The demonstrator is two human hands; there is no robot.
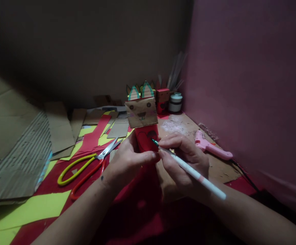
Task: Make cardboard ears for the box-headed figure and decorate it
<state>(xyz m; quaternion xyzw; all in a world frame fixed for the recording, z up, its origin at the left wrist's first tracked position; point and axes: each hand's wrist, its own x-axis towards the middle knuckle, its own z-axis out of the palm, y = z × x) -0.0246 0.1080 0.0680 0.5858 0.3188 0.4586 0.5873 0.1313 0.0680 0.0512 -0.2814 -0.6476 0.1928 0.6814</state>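
My left hand [132,156] is wrapped round a paper animal figure [142,114] and holds it upright. The figure has a brown box-like head with a drawn face, two pointed ears edged in teal, and a red body. Drawn on the body is a heart outline, its right part filled in dark. In my right hand [186,156] is a white marker pen [196,174], gripped near its tip. The green-looking tip meets the red body at the dark patch. Left of my left hand, scissors [97,160] with one yellow and one red handle lie with blades slightly apart.
A pink glue gun [211,146] with a black cord lies at right on a cardboard sheet [224,170]. Behind stand another red figure [162,98] and a white jar [175,102]. Cardboard pieces [58,126], red paper [94,137] and yellow paper [30,209] cover the left side.
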